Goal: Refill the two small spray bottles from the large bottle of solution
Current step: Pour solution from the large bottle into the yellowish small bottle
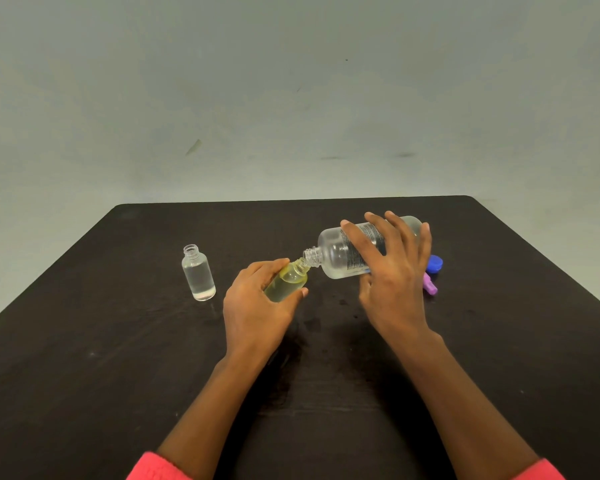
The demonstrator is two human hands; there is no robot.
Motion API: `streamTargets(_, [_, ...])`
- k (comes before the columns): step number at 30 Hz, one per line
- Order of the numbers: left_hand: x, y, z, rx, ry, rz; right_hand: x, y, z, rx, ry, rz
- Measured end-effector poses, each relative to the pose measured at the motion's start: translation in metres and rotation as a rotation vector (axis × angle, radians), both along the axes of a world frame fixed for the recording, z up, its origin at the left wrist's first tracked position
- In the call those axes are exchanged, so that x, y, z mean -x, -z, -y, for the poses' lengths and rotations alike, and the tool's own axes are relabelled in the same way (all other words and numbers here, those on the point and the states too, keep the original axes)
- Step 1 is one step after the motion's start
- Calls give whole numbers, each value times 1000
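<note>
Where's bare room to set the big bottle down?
Bare table: left of the clear bottle, along the far edge, and the near right corner past the right hand. Crowded: the centre, where the yellow bottle meets the large bottle, and around the blue cap and purple sprayer.

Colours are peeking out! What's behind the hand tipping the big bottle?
A blue cap and purple piece lie behind the right hand gripping the large bottle. The hand covers their other parts.

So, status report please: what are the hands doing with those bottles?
Left hand grips small yellow bottle, tilted. Right hand holds large bottle tipped, neck at its mouth. Clear small bottle stands uncapped, off left. Nothing blocking the pour.
</note>
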State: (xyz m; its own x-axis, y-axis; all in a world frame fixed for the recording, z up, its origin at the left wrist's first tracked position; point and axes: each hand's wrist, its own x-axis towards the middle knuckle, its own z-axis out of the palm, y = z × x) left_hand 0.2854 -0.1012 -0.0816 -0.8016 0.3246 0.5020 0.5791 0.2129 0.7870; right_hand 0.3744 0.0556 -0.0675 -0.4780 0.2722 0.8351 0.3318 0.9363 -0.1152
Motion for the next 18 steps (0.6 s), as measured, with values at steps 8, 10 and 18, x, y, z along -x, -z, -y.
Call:
streamTargets(8, [1, 1, 0, -3, 2, 7, 0, 0, 0, -1, 2, -3])
streamTargets(10, [0, 1, 0, -8, 3, 10, 0, 0, 0, 1, 1, -1])
streamTargets(18, [0, 1, 0, -11, 4, 5, 1, -1, 0, 3, 0, -5])
